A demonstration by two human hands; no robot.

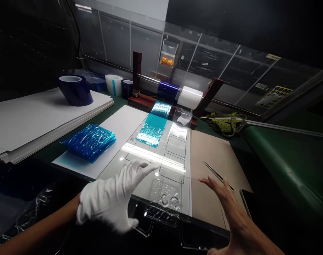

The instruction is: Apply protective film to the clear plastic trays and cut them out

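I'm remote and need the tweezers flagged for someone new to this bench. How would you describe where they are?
Start at the wooden roll holder at the back, then come forward to the tan sheet right of the clear acrylic panel. The tweezers lie diagonally on that sheet, just beyond the bare right hand. They are the only thin, pointed metal thing there; the dark phone nearby is flat and broad.

Dim room, green bench top [291,159]; clear partition panels [225,74] behind, dark walls beyond
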